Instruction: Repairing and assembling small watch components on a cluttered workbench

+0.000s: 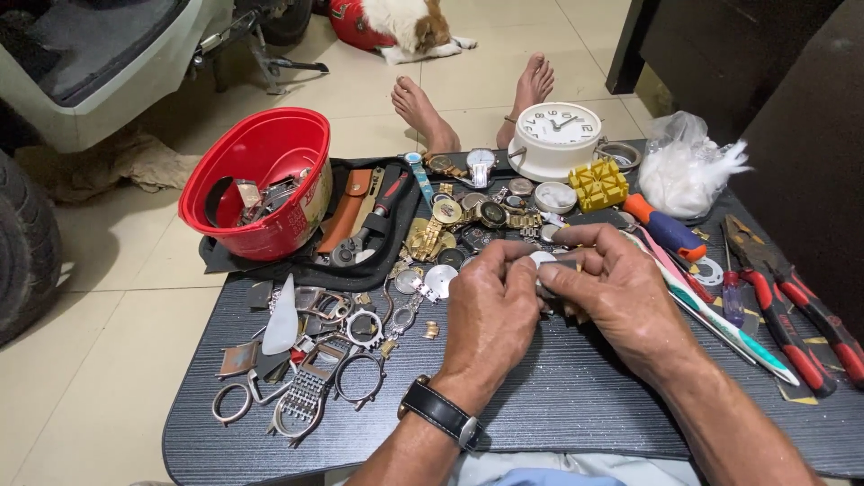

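A dark table (558, 396) carries everything, and both hands meet over its middle. Far out to the left of the grip sits a red bowl (261, 180) full of straps and parts, resting on a black pouch (360, 261). Beyond the grip stands a white clock (558, 135), with a yellow block (598, 184) beside it and a clear bag (688, 166) further right. Well off to the right lie red pliers (792, 315), and an orange-and-blue screwdriver (664, 227) lies nearer.

The left hand (490, 315), a black watch on its wrist, and the right hand (621, 292) press together around a small pale round part (543, 259). Both pinch it between thumb and fingertips, held just above the table; most of it is hidden, so I cannot tell exactly what it is.

Judging by its size, the part is light, stiff and smooth, likely slippery and easy to drop. Its rim looks the safest place to hold, not the flat face.

Just left and below the grip lie loose watch cases (360, 378) and rings.
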